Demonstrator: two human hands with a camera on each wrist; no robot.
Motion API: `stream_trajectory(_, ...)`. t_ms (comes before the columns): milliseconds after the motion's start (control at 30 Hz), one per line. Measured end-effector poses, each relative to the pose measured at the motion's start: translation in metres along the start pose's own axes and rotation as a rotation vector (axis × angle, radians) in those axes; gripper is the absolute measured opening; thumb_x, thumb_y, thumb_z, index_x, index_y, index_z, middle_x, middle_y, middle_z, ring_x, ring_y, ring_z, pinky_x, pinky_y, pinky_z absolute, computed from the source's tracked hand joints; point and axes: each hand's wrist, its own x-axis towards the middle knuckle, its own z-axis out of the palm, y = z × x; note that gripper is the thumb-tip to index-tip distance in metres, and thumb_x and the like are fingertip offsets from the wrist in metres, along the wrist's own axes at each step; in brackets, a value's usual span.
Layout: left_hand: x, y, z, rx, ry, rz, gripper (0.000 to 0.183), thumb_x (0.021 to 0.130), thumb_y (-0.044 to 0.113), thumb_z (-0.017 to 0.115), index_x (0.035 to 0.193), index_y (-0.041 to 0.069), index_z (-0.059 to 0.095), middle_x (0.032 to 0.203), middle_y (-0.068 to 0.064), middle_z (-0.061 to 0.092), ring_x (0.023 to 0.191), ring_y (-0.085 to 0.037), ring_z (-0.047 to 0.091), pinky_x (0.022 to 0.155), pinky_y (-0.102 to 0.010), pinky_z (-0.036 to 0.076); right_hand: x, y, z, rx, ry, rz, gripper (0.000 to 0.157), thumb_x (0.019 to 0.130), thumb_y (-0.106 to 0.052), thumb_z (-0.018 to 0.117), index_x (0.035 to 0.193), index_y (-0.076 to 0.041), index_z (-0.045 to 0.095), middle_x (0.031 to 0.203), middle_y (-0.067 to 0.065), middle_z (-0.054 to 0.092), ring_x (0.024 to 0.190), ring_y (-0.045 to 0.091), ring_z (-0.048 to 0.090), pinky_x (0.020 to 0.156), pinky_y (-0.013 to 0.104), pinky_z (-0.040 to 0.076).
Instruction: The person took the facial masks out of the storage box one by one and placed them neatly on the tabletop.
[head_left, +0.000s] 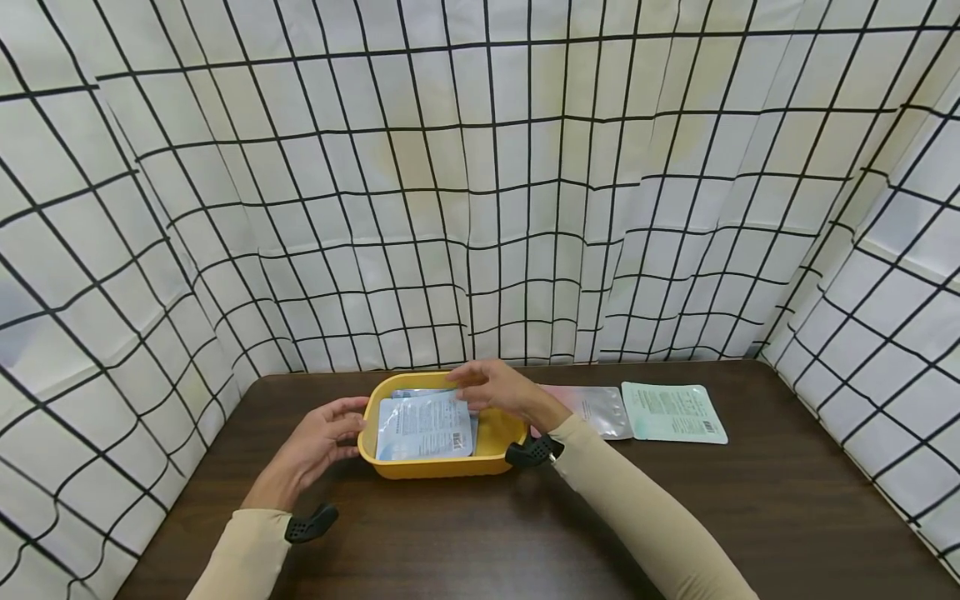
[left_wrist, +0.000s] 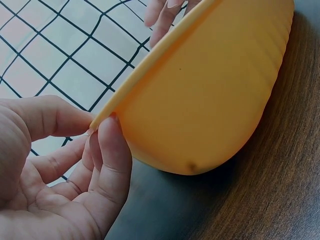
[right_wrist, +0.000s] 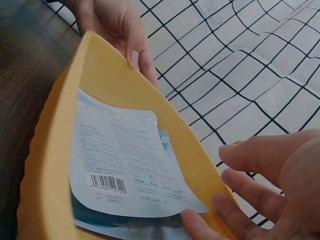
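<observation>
A yellow plastic basket (head_left: 442, 470) stands on the table in the head view. My left hand (head_left: 322, 442) pinches its left rim between thumb and fingers, plain in the left wrist view, where the basket wall (left_wrist: 200, 95) fills the middle. Inside lies a light blue-white pouch (head_left: 423, 427) with small print and a barcode, on top of at least one more bluish pouch (head_left: 408, 392). My right hand (head_left: 497, 387) hovers over the basket's far right part with loosely bent fingers. In the right wrist view one fingertip comes right at the corner of the top pouch (right_wrist: 125, 155).
To the right of the basket lie a pink and silver pouch (head_left: 600, 410), partly behind my right forearm, and a pale green pouch (head_left: 672, 412). The dark wooden table (head_left: 450, 542) is bordered at the back and sides by white grid-patterned curtains (head_left: 510, 208).
</observation>
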Motion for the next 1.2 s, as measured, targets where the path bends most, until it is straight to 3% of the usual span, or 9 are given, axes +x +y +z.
stream_trajectory(100, -0.0007, 0.0007, -0.0007, -0.002, -0.002, 0.003, 0.056, 0.101, 0.012, 0.059, 0.152, 0.002, 0.039, 0.133, -0.019, 0.057, 0.098, -0.024, 0.061, 0.08, -0.033, 0.058, -0.0016, -0.0018, 0.0019, 0.015, 0.024, 0.004, 0.033, 0.097, -0.005, 0.065, 0.129, -0.013, 0.067, 0.136, 0.008, 0.061, 0.115, 0.026, 0.062, 0.099, 0.045, 0.054)
stream_trajectory(300, -0.0011, 0.0032, -0.0014, -0.009, -0.006, 0.009, 0.055, 0.102, 0.012, 0.059, 0.152, 0.002, 0.039, 0.133, -0.02, 0.056, 0.099, -0.025, 0.06, 0.079, -0.032, 0.058, -0.0017, -0.0018, 0.0024, 0.043, 0.051, 0.009, 0.036, 0.096, -0.004, 0.066, 0.132, -0.006, 0.064, 0.136, 0.012, 0.06, 0.115, 0.027, 0.063, 0.096, 0.042, 0.055)
stream_trajectory(533, -0.0007, 0.0035, -0.0017, -0.013, -0.006, 0.008, 0.056, 0.102, 0.013, 0.059, 0.152, 0.002, 0.039, 0.139, -0.022, 0.053, 0.1, -0.024, 0.061, 0.079, -0.032, 0.057, -0.0007, -0.0012, 0.0026, 0.023, 0.078, 0.082, 0.04, 0.091, 0.0, 0.07, 0.13, -0.007, 0.064, 0.123, 0.011, 0.065, 0.102, 0.026, 0.068, 0.093, 0.042, 0.057)
stream_trajectory(800, 0.0001, -0.0008, -0.0007, -0.008, 0.0, -0.009, 0.057, 0.101, 0.014, 0.06, 0.153, 0.003, 0.039, 0.142, -0.021, 0.051, 0.099, -0.023, 0.061, 0.08, -0.033, 0.057, -0.0011, 0.0009, 0.0062, -0.052, 0.004, 0.125, 0.04, 0.089, -0.003, 0.075, 0.127, -0.01, 0.069, 0.111, 0.005, 0.07, 0.094, 0.025, 0.07, 0.085, 0.036, 0.06)
stream_trajectory(1200, -0.0003, -0.0004, 0.0004, -0.008, -0.003, 0.005, 0.057, 0.101, 0.013, 0.06, 0.152, 0.002, 0.039, 0.134, -0.018, 0.056, 0.098, -0.023, 0.06, 0.079, -0.032, 0.057, -0.0071, -0.0005, 0.0068, -0.091, -0.1, 0.107, 0.034, 0.087, 0.002, 0.075, 0.117, -0.012, 0.072, 0.108, 0.007, 0.07, 0.09, 0.025, 0.072, 0.078, 0.04, 0.062)
